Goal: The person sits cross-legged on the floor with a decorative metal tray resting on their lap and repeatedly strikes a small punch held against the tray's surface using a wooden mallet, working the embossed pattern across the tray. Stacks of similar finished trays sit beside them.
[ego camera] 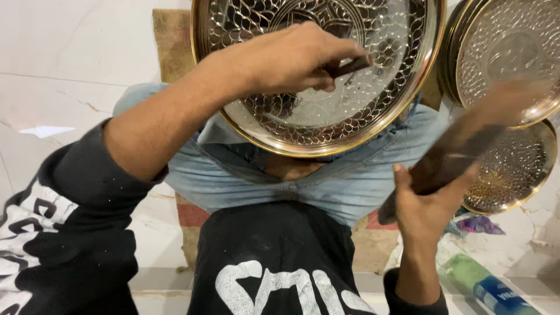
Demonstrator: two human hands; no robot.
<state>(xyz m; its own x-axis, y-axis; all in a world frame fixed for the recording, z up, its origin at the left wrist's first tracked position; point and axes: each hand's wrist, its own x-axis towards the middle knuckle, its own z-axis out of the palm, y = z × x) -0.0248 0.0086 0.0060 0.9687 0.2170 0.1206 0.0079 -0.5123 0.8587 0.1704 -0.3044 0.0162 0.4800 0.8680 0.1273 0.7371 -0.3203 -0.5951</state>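
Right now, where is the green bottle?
In the head view the green bottle lies on the floor at bottom right, just right of the right hand, below the stacked metal plates.

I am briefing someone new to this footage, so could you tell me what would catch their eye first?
The large engraved brass plate resting on the person's lap dominates the upper centre, its pattern gleaming. The left hand presses a dark punch tool against it, while the right hand swings a blurred wooden mallet at the right. More patterned plates are stacked beyond.

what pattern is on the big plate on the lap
Silvery engraved plate with rows of scale-like petals around a central medallion, golden rim; the head view shows it best.
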